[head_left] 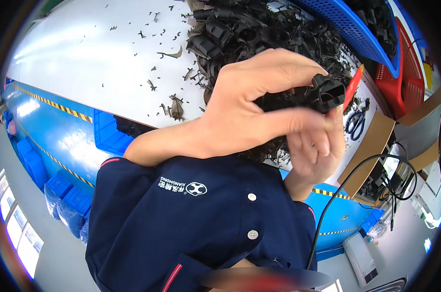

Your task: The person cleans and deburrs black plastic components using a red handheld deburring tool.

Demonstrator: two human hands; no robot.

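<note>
Black part: a small hollow plastic piece (330, 92) with a squarish opening, held up in front of the heap, at the fingertips of the left hand, to the right of its palm.
Left hand: reaching in from the left (242, 107), pinching the part, with the fingers along its upper side and the blurred thumb along its lower side.
Right hand: just below the part and the left thumb (313, 151), slightly blurred, fingers curled and gripping the lower end of the red tool.
Red tool: slim and pointed (354, 87), tilted upward just beside the part's right side; whether the two touch is unclear.
Heap: many dark plastic pieces (230, 34) piled behind the hands.
Table: white (94, 63), scattered with small black scraps (176, 108) left of the heap.
Right side: scissors with dark blue handles (356, 125) on the table, a blue basket (349, 22), a red basket (401, 92) and an open cardboard box (369, 143).
</note>
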